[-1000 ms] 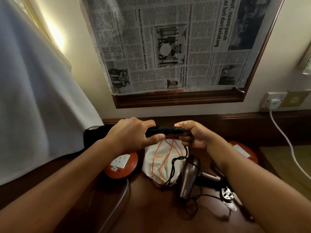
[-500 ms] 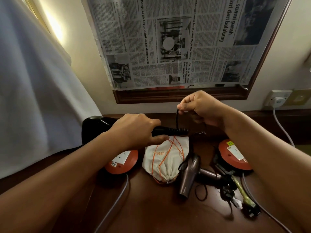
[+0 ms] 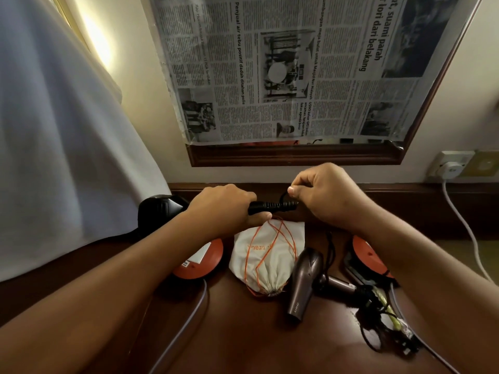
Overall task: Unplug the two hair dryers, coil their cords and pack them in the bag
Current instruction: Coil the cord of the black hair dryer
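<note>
Head view, showing right hand now back down level with the black dryer handle, having been raised well above it half a second ago and sitting lower, right at the strain relief, a second ago. Reading as one turn of a winding motion: drawing the cord up, then bringing it round toward the handle again. Meaning, probably, coiling of the first cord under way and not finished, with packing still to come. Left hand gripping the black dryer's handle, fingers clenched round it, holding the dryer above the far edge of the table, its dark body poking out to the left against the white cloth. Right hand pinching the thin black cord between thumb and forefinger, a small loop showing just beside the ribbed strain relief; rest of that cord hidden behind the hand. Second dryer, brownish, glossy, lying on the table just right of the bag, nozzle pointing toward the camera, its handle running right into a loose tangle of black cord and a plug; apparently unplugged, cord not yet coiled. Bag lying flat, pale fabric with orange drawstring, mouth gathered shut toward the camera, holding nothing as far as can be told. Orange socket reels sitting either side.
</note>
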Tool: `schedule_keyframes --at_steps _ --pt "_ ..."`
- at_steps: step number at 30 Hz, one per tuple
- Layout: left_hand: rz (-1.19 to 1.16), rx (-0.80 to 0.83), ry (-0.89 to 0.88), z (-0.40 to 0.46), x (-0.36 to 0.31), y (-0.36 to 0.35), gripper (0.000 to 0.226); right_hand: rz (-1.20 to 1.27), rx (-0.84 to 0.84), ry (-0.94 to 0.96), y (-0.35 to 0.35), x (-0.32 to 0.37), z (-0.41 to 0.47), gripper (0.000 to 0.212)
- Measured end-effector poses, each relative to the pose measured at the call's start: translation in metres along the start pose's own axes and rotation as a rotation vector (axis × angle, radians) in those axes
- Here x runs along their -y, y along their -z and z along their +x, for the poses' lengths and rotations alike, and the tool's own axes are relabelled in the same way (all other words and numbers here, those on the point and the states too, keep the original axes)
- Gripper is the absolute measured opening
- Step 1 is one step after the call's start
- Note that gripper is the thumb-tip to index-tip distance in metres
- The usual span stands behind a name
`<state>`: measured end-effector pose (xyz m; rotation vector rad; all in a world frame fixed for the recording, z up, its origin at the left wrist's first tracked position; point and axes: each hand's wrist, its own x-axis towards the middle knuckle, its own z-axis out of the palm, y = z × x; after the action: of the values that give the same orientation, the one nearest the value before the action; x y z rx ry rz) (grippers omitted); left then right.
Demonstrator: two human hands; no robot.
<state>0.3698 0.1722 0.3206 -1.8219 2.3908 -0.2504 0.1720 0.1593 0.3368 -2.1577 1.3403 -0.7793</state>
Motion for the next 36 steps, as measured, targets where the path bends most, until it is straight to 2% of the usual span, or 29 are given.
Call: schedule_keyframes --at_steps 9,13,16,20,23,30,36 --pt "-0.129 -0.016 0.116 0.005 0.001 -0.012 0.054 0.106 -0.103 -0.071 -0.038 -0.010 -0.030 0.015" --pt "-0.145 -0.057 0.141 0.005 0.004 -0.016 0.058 0.571 -0.134 -0.195 -0.056 -0.016 -0.040 0.028" --pt "-0.120 -0.096 0.159 0.006 0.008 -0.017 0.062 0.869 -0.012 -0.284 -0.066 -0.020 -0.042 0.026" --pt "-0.102 -0.140 0.150 0.004 0.010 -0.014 0.061 1.122 0.164 -0.273 -0.077 -0.024 -0.043 0.021" --pt "-0.109 -0.171 0.148 0.002 0.012 -0.012 0.060 1.128 0.205 -0.239 -0.078 -0.025 -0.045 0.022" --pt "-0.094 -0.220 0.131 0.000 0.017 -0.011 0.059 0.715 0.237 -0.267 -0.075 -0.037 -0.043 0.052" --pt "-0.170 -0.251 0.115 0.000 0.017 -0.010 0.058 1.057 0.295 -0.270 -0.088 -0.046 -0.043 0.037"
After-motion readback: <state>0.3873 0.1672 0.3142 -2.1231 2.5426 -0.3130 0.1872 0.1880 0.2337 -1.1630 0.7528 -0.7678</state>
